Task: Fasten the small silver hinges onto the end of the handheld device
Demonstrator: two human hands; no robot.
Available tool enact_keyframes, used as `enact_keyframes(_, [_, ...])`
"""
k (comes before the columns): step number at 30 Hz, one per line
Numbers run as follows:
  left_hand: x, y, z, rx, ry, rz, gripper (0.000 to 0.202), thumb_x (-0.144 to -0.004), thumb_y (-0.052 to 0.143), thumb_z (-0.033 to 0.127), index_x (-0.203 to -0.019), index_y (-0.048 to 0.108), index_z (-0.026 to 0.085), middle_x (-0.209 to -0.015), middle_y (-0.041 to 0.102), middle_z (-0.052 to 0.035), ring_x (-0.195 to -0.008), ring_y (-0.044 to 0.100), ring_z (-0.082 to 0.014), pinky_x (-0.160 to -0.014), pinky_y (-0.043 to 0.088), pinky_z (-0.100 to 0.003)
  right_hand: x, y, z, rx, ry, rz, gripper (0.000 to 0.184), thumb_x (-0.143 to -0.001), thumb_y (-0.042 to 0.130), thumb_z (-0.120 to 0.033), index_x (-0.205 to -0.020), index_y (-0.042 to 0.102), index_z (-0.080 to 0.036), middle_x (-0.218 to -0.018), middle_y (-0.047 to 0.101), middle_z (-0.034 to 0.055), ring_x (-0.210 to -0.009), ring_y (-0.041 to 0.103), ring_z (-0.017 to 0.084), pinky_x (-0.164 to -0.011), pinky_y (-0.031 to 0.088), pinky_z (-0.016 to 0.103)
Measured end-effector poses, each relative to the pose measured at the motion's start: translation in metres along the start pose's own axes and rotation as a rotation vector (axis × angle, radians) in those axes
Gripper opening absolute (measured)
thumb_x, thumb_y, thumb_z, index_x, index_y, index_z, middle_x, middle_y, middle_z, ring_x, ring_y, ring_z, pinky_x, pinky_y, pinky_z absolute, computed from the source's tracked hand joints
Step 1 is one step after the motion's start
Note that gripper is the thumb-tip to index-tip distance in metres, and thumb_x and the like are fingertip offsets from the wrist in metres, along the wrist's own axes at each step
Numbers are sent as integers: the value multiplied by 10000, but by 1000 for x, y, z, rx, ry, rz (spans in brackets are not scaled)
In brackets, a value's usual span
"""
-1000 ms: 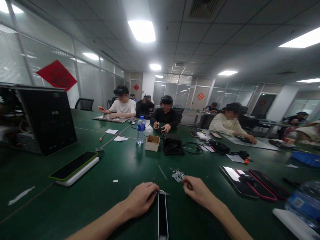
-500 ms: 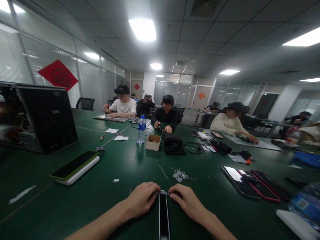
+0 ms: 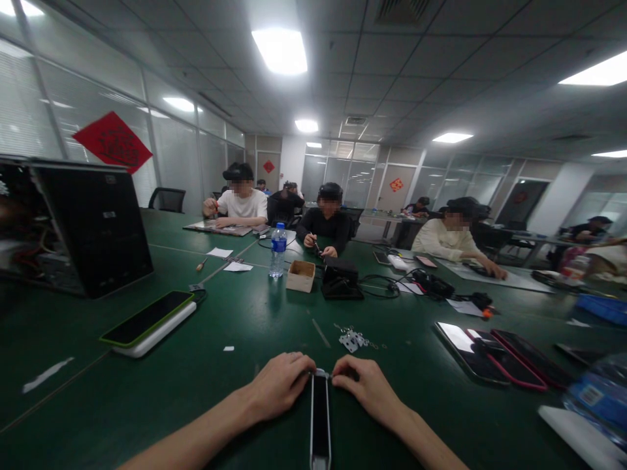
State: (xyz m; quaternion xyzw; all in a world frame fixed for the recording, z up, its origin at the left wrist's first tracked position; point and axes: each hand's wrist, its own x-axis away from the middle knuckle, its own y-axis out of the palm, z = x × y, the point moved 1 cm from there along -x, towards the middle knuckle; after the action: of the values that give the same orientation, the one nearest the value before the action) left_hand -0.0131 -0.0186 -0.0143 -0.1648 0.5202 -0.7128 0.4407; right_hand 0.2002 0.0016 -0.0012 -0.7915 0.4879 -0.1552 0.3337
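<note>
A long narrow black device with a silver rim (image 3: 321,418) lies on the green table (image 3: 206,378), pointing away from me. My left hand (image 3: 277,385) rests curled against its far left corner, fingers closed on the edge. My right hand (image 3: 365,386) is curled at the far right corner, fingertips pinched at the device's top end. What the right fingertips pinch is too small to see. A small heap of silver metal parts and screws (image 3: 351,339) lies just beyond the hands.
A phone on a white pad (image 3: 147,323) lies to the left, an open computer case (image 3: 73,225) behind it. Several phones (image 3: 490,356) lie to the right, a blue-labelled bottle (image 3: 600,391) at the far right. A water bottle (image 3: 277,251), cardboard box (image 3: 300,276) and seated people are further off.
My right hand came back from the heap of metal parts to the top right corner of the black device. The left hand stayed at the left corner.
</note>
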Motion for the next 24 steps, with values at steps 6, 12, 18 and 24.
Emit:
enact_keyframes(6, [0, 1, 0, -6, 3, 2, 202, -912, 404, 147, -1050, 536, 214, -989, 615, -29, -875, 579, -179, -780, 439, -290, -1, 3, 3, -27, 27, 35, 64, -724, 679, -211, -759, 650, -166, -716, 629, -13, -674, 548, 125, -615, 409, 212])
enact_keyframes(12, [-1, 3, -1, -8, 0, 2, 191, -918, 407, 154, -1043, 537, 214, -982, 619, -28, -863, 585, -179, -775, 439, -287, -1, 10, 6, -27, -8, 87, 79, -725, 687, -232, -765, 663, -168, -698, 624, -18, -654, 540, 123, -608, 410, 219])
enact_keyframes(18, [-1, 0, 0, -7, -8, -15, 204, -909, 418, 152, -1059, 543, 212, -1000, 615, -29, -876, 586, -181, -776, 442, -286, -1, 13, 6, -1, -75, 98, 127, -767, 665, -284, -825, 657, -171, -754, 643, -2, -666, 560, 123, -627, 447, 229])
enact_keyframes(24, [-2, -3, 2, -10, -16, -32, 211, -920, 408, 172, -1074, 548, 203, -1000, 617, -38, -872, 588, -184, -778, 448, -295, 2, 2, 8, 78, -161, 34, 313, -720, 713, -278, -1001, 628, -168, -953, 644, 39, -849, 591, 161, -776, 490, 281])
